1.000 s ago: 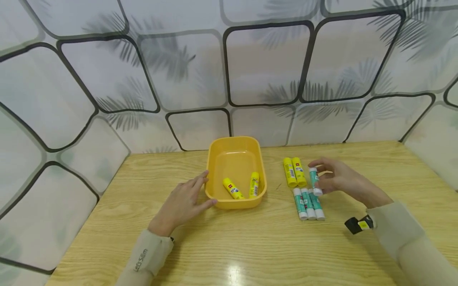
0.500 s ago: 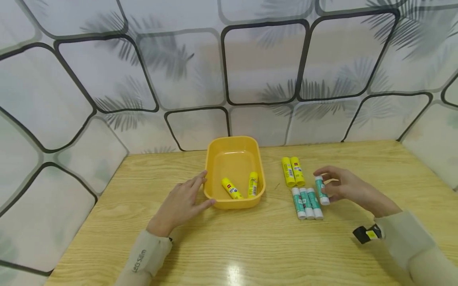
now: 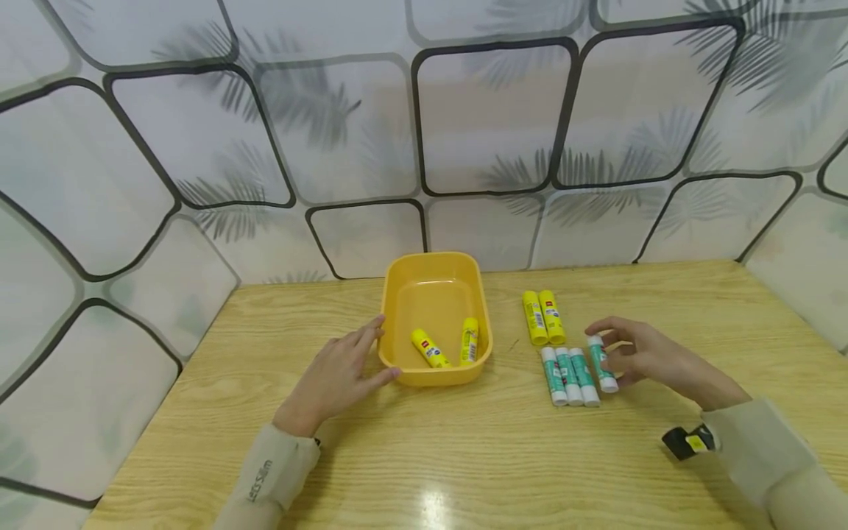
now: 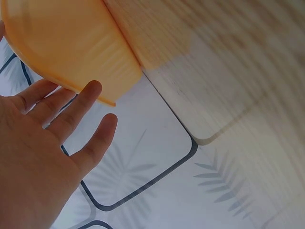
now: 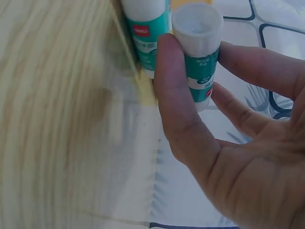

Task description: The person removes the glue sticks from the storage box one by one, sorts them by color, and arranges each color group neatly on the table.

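Note:
Between thumb and fingers, my right hand (image 3: 652, 358) pinches a teal and white glue stick (image 3: 601, 364), just right of a row of three similar glue sticks (image 3: 570, 377). The right wrist view shows the held glue stick (image 5: 200, 67) close up, white end toward the camera. At the left side of a yellow plastic basket (image 3: 437, 377), my left hand (image 3: 334, 379) rests its extended fingers and thumb against the rim. In the left wrist view those fingers (image 4: 76, 112) lie along the edge of the basket (image 4: 71, 52). Two yellow glue sticks (image 3: 430, 349) lie inside the basket.
Two more yellow glue sticks (image 3: 542, 318) lie side by side behind the teal row. The wooden table (image 3: 503, 456) meets a patterned cloth backdrop (image 3: 490, 125) at the back and sides.
My right hand has moved right and toward me with the teal glue stick, from above the row's back end to beside the row. The left hand and basket have stayed put.

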### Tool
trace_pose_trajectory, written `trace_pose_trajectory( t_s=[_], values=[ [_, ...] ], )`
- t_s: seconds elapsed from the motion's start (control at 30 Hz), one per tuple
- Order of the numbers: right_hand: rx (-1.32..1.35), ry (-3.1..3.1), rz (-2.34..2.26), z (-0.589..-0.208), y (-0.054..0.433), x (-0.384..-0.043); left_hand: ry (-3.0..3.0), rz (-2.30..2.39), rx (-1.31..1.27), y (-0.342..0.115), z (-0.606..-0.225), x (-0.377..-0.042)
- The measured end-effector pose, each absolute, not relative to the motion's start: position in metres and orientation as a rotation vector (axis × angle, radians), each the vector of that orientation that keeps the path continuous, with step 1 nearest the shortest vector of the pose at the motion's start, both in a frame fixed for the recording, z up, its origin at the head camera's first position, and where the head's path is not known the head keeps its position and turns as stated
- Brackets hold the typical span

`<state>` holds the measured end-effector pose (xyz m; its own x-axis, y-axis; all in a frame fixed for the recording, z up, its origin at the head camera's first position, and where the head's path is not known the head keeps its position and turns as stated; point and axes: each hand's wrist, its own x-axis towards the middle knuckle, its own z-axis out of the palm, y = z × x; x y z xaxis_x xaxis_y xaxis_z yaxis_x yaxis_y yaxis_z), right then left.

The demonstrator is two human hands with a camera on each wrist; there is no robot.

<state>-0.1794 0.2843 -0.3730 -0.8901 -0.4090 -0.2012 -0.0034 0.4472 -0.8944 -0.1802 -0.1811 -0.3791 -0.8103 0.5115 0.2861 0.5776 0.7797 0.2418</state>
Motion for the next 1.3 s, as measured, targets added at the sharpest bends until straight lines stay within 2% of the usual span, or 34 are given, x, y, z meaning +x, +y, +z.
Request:
trace_pose_trajectory(
  t_s=[1.03, 1.3],
  values=[
    [-0.374, 2.42, -1.246, -0.385, 0.275, -0.179, -2.783, -0.463, -0.854, -0.181, -0.38, -0.18],
    [-0.355, 2.446, -1.269, -0.366, 0.28, -0.186, -2.774, -0.459, -0.855, -0.181, -0.379, -0.18]
  ],
)
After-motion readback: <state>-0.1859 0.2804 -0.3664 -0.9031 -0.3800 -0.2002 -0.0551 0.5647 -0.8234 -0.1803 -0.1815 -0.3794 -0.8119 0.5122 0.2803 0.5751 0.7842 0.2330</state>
